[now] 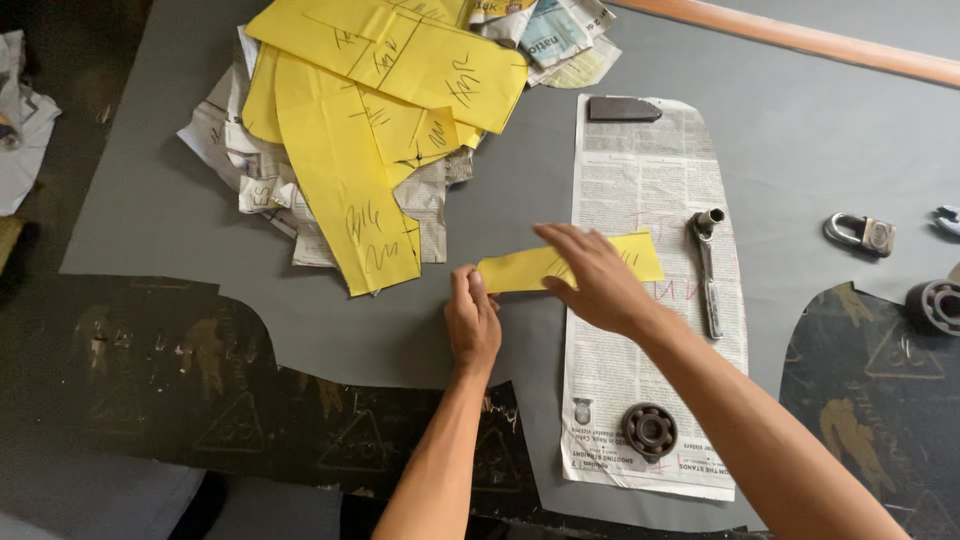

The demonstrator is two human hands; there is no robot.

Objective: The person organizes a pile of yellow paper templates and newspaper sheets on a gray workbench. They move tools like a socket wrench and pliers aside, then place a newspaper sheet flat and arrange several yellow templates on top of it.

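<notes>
From the head camera, the left hand (472, 322) pinches the left end of a narrow yellow paper strip with pen marks (520, 268), fingers closed tight on its edge. The right hand (592, 278) lies flat over the middle of the same strip, fingers stretched out and close together, pressing it down rather than gripping it. The strip lies across the left edge of a long newspaper pattern piece (640, 180), which is spread on a sheet of grey fabric (800, 150) covering the dark table.

On the newspaper rest a dark flat metal bar (622, 108) at its top, a steel ratchet wrench (708, 270) just right of the right hand, and a round steel ball bearing (650, 430) near its lower end (each apart from the hands). Up and to the left, well away from the strip, sits a heap of yellow paper and newspaper cut-outs (370, 120). A metal padlock (862, 233) lies on the fabric farther right.
</notes>
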